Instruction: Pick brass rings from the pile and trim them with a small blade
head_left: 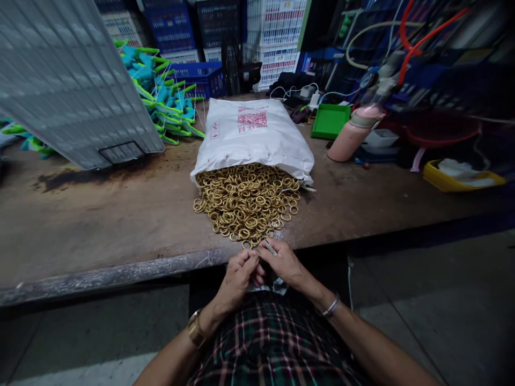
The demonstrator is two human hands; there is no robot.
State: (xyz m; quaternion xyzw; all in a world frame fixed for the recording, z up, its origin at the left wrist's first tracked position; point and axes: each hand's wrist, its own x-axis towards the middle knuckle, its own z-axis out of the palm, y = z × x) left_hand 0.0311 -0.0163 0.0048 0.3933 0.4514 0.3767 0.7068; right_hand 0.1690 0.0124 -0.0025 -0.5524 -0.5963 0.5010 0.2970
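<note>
My left hand [240, 274] and my right hand [285, 264] meet at the table's front edge, fingertips close together. A short, grey tool with a flat, blade-like look [270, 247] sticks out of my right hand between thumb and fingers; its exact kind is unclear. The fingers of my left hand are pinched together, and what they hold is too small or hidden to make out. Just beyond my fingertips, a heap of gold-coloured rings [249, 203] spills from the mouth of a white woven sack [253, 142] with red print.
On the wooden table [100, 214] a grey ribbed panel [88, 80] leans at left, beside green and turquoise plastic pieces [169, 102]. To the right stand a pink bottle [354, 136], a green tray [330, 121] and a yellow tray [454, 179]. Stacked crates [277, 32] line the back.
</note>
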